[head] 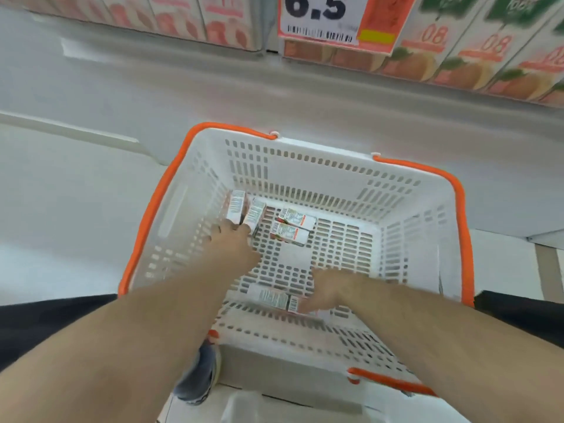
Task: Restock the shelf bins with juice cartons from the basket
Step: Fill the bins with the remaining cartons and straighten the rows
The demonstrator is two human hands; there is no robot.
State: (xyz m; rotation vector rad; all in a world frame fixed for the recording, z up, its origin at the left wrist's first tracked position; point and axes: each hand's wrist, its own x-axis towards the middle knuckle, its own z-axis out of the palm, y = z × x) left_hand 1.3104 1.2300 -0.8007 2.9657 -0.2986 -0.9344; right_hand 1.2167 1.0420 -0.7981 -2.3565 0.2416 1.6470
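Left hand (235, 239): fingers are curled onto two upright juice cartons (245, 210) at the basket's far-left corner; whether both are firmly pinched cannot be told. Right hand (328, 290): fingers are extended, loosely together, touching the cartons lying flat (274, 297) along the near wall; no closed grip is seen. Two further cartons (293, 225) lie flat near the floor's middle, toward the far wall. Risks are judged as follows: two cartons lifted in one hand may slip or topple; the flat pair, tight against the near wall, may be pushed rather than caught. The white basket (305, 161) has deep slotted walls, so the lift must clear the orange rim. Stocked shelf cartons (457, 56) and a price tag (323, 19) are noted above; a shoe (200, 374) is seen just beside the near-left corner.
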